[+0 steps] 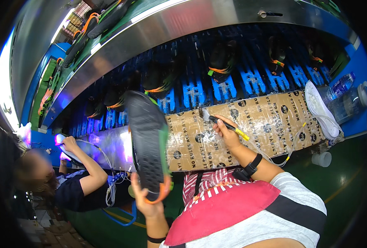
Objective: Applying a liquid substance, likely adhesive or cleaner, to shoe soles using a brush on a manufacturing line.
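Note:
My left hand [148, 205] is closed round the orange heel end of a black shoe upper [145, 136]. The upper stands nearly upright, its dark underside facing me and a green edge along its right side. My right hand [228, 134] grips a brush [221, 123] with a black handle and yellow end. Its pale bristles point up and left over the cardboard-covered bench [249, 124], apart from the upper. A thin clear tube [263, 153] trails from near the brush's yellow end across the bench to the right.
Blue racks [225, 89] beyond the bench hold several black and orange shoe uppers [220, 62]. On the right are a white sole-shaped piece [316, 103], a water bottle [343, 86] and a clear jug [349, 105]. To the left, a co-worker's hand [70, 144] works under purple light.

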`<state>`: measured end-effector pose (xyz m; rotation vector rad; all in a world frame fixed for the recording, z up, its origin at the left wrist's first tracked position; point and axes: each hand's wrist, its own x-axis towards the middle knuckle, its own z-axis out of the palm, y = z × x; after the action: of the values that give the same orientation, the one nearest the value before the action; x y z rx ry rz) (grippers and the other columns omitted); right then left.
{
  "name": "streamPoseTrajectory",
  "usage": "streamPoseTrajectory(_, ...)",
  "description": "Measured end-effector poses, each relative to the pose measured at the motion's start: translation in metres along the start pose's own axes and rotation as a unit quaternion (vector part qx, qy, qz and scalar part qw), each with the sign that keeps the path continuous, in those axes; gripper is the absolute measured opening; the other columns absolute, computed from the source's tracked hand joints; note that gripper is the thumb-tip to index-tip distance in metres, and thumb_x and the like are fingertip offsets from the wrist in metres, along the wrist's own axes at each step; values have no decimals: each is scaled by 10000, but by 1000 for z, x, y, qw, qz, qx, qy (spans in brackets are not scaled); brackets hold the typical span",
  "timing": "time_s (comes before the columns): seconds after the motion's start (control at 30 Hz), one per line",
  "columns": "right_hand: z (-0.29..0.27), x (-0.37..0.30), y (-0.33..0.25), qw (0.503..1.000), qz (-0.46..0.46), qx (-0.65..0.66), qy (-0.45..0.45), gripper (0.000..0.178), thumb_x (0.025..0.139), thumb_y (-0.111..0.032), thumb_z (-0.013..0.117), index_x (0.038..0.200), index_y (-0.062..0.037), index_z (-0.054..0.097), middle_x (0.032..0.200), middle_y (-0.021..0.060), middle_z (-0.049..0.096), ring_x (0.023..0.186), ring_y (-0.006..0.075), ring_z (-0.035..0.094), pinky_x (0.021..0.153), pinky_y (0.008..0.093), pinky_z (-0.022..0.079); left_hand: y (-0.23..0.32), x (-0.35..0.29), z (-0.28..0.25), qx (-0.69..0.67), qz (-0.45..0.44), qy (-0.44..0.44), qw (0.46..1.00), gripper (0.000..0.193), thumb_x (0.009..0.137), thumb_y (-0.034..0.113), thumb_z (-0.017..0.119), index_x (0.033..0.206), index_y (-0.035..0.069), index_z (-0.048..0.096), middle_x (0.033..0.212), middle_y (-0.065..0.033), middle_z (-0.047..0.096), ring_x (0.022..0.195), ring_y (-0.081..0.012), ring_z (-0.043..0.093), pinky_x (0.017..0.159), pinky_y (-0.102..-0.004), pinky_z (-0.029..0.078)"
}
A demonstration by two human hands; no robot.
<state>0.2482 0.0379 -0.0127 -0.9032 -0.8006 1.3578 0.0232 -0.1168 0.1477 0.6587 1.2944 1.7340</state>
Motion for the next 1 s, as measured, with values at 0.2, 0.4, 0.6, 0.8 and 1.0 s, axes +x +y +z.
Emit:
streamPoseTrajectory(0.2,-15,1,-30,997,-10,75,33,358,887,-158,567,1177,47,518,880,123,640,668,87,564,512,170,410,-58,-23,-23,78,-263,-6,962,661,736,69,372,1388,108,270,1283,-186,443,1151,-321,494,979,-457,413)
streamPoseTrajectory(0.4,-18,-11,-60,978,-8,211,1,348,846,-106,589,1143,63,520,848,132,630,655,104,568,514,181,420,-90,8,-23,-373,-379,-74,843,573,880,406,349,1268,-7,428,1196,-219,519,1124,-352,503,932,-466,436)
streamPoseTrajectory(0.6,-7,-31,-76,980,7,195,-42,263,835,-80,594,1061,53,587,778,102,638,619,81,566,513,161,427,-113,17,-13,-385,-442,-195,787,708,858,533,406,1266,-45,402,1197,-297,465,1051,-430,508,880,-521,459)
streamPoseTrajectory(0.8,-4,-43,-99,990,26,129,-55,269,830,-74,600,1072,42,586,770,113,642,621,92,576,524,166,440,-105,8,-4,-272,-380,-186,864,744,760,483,446,1292,-34,394,1172,-290,495,1049,-435,521,897,-527,447)
streamPoseTrajectory(1.0,15,-63,-129,988,3,-14,-157,232,772,-29,610,988,52,634,833,122,668,704,117,637,607,194,495,-103,23,12,-305,-331,-253,856,781,823,637,393,1322,37,379,1098,-287,548,973,-400,576,832,-477,488)
